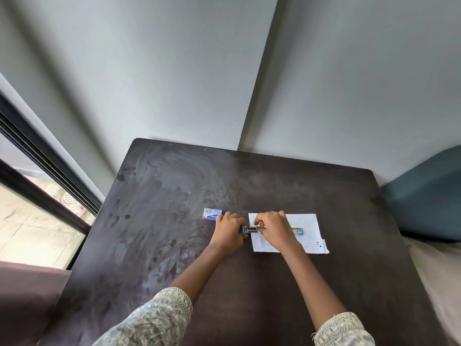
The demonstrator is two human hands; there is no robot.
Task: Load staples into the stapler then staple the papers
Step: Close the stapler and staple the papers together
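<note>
Left hand [228, 232] grips the opened stapler [250, 230], right hand [273, 227] pinching at its channel; staples should seat flat before closing.

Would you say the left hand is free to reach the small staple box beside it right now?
Probably not at once: the left hand is holding the stapler. The staple box lies just beyond its knuckles, nothing between.
</note>
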